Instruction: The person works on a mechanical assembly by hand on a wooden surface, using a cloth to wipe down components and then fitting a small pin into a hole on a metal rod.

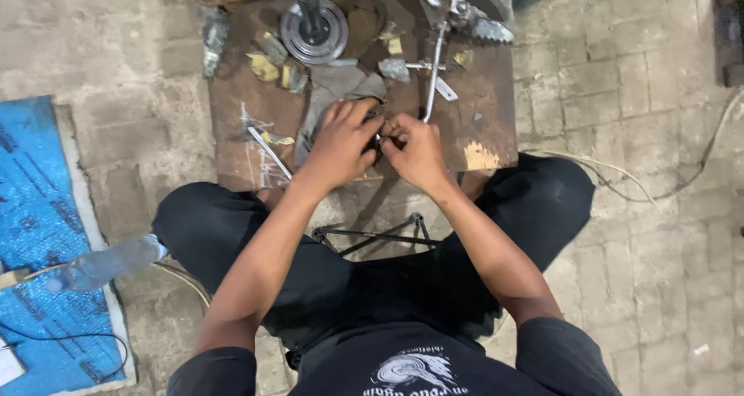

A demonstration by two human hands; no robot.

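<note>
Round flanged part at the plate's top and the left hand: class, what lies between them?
In the head view, grey scrap sheet and yellowish bits lie between the flanged part and the left hand.

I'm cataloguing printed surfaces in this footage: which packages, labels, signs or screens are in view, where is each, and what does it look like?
No packages, signs or screens show; two things come close.
Shirt print: bottom centre, on the person's black shirt; a white swirl design with small lettering.
Blue sheet: on the floor at the left edge; rectangular, bright blue with dark markings, white border.
Both the left hand and the right hand work on the rusty brown worktable.
</note>
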